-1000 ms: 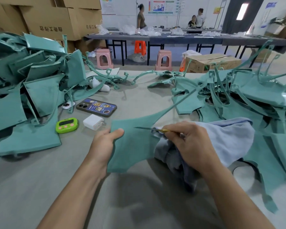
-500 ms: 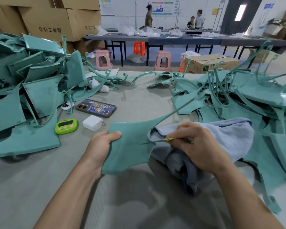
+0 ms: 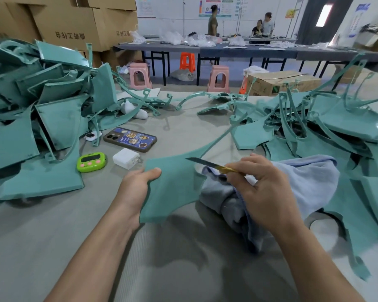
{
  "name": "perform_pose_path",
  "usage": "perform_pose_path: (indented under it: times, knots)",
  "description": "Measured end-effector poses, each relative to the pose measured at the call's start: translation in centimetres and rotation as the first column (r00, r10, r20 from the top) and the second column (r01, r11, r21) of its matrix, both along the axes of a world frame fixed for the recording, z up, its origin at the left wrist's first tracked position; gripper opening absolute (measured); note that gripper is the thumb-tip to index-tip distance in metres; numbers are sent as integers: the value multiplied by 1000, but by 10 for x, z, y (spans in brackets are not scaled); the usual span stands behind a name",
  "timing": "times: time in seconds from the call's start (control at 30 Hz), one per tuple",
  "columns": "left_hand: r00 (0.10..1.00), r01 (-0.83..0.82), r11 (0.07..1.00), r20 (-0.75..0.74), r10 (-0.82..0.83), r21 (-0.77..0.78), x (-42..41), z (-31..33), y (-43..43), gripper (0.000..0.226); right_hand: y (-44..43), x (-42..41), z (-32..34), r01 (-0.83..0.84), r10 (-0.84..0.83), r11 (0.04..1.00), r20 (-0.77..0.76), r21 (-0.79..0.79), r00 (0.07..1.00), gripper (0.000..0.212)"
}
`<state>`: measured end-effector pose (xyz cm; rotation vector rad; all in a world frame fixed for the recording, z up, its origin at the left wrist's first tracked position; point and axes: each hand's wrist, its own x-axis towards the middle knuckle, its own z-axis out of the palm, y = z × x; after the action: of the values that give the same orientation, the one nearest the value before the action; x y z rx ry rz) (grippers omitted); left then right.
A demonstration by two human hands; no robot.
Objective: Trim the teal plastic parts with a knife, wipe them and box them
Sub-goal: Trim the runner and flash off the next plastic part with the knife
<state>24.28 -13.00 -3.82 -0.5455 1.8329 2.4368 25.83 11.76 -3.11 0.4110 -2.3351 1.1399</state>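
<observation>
A flat teal plastic part (image 3: 172, 188) with a long thin arm reaching up to the right is held above the table. My left hand (image 3: 138, 188) grips its left edge, thumb on top. My right hand (image 3: 264, 188) pinches a small knife (image 3: 207, 165) with a yellow handle; the blade lies across the part's upper right edge. The same hand also holds a pale blue cloth (image 3: 292, 182) bunched under the palm. Heaps of teal parts lie on the left (image 3: 37, 110) and on the right (image 3: 327, 131).
On the grey table (image 3: 74, 236) lie a phone (image 3: 130, 139), a white charger (image 3: 127, 158) and a green timer (image 3: 91, 161). Cardboard boxes (image 3: 70, 25) stand at the back left. Stools, another box (image 3: 282, 82) and people at a long table are beyond.
The knife blade has slid back up along the part's right edge after dipping lower half a second ago. My left hand keeps its grip on the part.
</observation>
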Motion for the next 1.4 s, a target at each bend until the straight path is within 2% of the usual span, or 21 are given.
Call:
perform_pose_path:
  times: [0.13, 0.23, 0.3, 0.43, 0.5, 0.6, 0.63, 0.73, 0.87, 1.03, 1.13, 1.23, 1.4]
  knots:
    - [998, -51, 996, 37, 48, 77, 1, 2, 0, 17, -11, 3, -5, 5, -11, 988, 39, 156, 999, 17]
    - [994, -93, 989, 65, 86, 117, 1, 4, -1, 17, -10, 3, -4, -120, 104, 972, 87, 204, 991, 19]
    - [993, -100, 988, 69, 92, 117, 0, 4, -2, 19, -10, 3, -4, -160, 142, 969, 107, 188, 984, 18]
    - [996, -64, 994, 72, 58, 88, 2, 4, 1, 19, -12, 2, -6, 4, -6, 999, 44, 50, 999, 20]
    - [996, -61, 993, 73, 53, 99, 2, 4, 1, 19, -9, 0, -6, -9, 5, 995, 46, 100, 999, 21]
    - [994, -85, 990, 79, 76, 114, 1, 4, 1, 19, -6, 3, -4, -169, 147, 969, 128, 179, 981, 17]
    - [994, -87, 990, 82, 78, 115, 1, 4, 1, 19, -7, 3, -4, -175, 153, 969, 131, 177, 980, 17]
    - [994, -77, 991, 85, 67, 114, 1, 4, 2, 18, -9, 2, -3, -61, 50, 990, 84, 123, 995, 16]
    - [992, -103, 987, 86, 92, 124, 1, 4, 1, 18, -6, 4, -2, -167, 135, 959, 149, 228, 980, 20]
    - [988, -137, 987, 89, 129, 87, -2, 1, 2, 15, -11, 6, -4, -61, 54, 990, 60, 129, 997, 18]
    - [982, -165, 983, 104, 157, 79, -3, 0, 4, 12, -17, 8, -7, -15, 8, 987, 43, 161, 999, 17]
    - [976, -194, 971, 124, 177, 139, -3, 0, 8, 11, -25, 12, -9, 40, -46, 987, 38, 158, 998, 17]
    - [981, -153, 960, 152, 119, 233, -2, -1, 11, 14, -39, 19, -9, -86, 86, 971, 12, 224, 996, 11]
